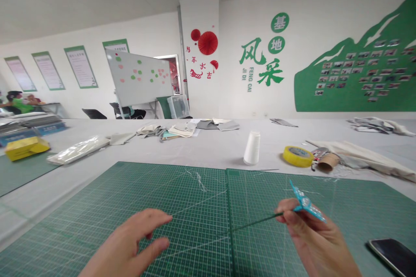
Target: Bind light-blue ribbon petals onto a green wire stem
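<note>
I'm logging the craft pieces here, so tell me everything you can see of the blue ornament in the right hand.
The ornament is small, flat and angular, turquoise with pale shiny patches; its material is unclear. It sits at one end of a thin, dark green stem, which slants down and away to the left. The fingers of the right hand pinch the stem just below the ornament, holding it over a green cutting mat. Nothing else visibly touches it.
</note>
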`<move>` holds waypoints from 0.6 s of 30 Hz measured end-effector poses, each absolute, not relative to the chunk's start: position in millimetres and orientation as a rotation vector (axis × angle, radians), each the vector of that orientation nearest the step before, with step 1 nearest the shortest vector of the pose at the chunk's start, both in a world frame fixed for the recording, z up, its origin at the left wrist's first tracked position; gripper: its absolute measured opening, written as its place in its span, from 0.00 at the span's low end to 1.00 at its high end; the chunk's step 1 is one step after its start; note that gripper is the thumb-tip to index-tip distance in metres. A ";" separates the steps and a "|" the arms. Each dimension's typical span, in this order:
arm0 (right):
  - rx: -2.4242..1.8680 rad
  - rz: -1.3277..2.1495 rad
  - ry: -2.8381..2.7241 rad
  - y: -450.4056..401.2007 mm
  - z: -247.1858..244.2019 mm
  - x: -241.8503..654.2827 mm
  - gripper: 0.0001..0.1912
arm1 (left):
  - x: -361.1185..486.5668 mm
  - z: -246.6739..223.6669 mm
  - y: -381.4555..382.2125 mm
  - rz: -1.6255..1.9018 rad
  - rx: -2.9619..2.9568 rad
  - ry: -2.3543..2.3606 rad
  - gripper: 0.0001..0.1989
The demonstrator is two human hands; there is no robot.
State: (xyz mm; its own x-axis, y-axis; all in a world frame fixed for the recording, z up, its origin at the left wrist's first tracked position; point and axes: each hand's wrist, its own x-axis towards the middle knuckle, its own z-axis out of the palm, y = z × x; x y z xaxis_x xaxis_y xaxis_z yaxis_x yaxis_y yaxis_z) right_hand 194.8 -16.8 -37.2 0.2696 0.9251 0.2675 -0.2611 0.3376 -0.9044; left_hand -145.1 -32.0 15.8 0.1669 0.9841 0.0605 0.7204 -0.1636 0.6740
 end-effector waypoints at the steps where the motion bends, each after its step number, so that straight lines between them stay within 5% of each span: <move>1: -0.863 0.963 -1.009 -17.3 -34.5 193.4 0.09 | -136.7 25.8 -27.6 0.797 1.956 1.633 0.14; 6: -0.839 1.092 -1.163 -18.9 -20.3 179.2 0.13 | -69.3 48.8 -8.1 0.843 1.849 1.244 0.09; 18: -0.614 1.564 -1.079 -20.5 -31.3 160.4 0.13 | -11.8 -11.4 0.6 0.571 1.142 0.610 0.11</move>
State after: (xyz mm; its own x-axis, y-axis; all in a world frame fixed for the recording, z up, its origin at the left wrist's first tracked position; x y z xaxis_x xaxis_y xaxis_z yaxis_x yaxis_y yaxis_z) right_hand 160.4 -20.5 -31.3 -0.2798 0.9481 0.1512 -0.4782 -0.0011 -0.8783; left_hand -11.8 0.6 -11.4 0.7053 0.6926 -0.1510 -0.1048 0.3125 0.9441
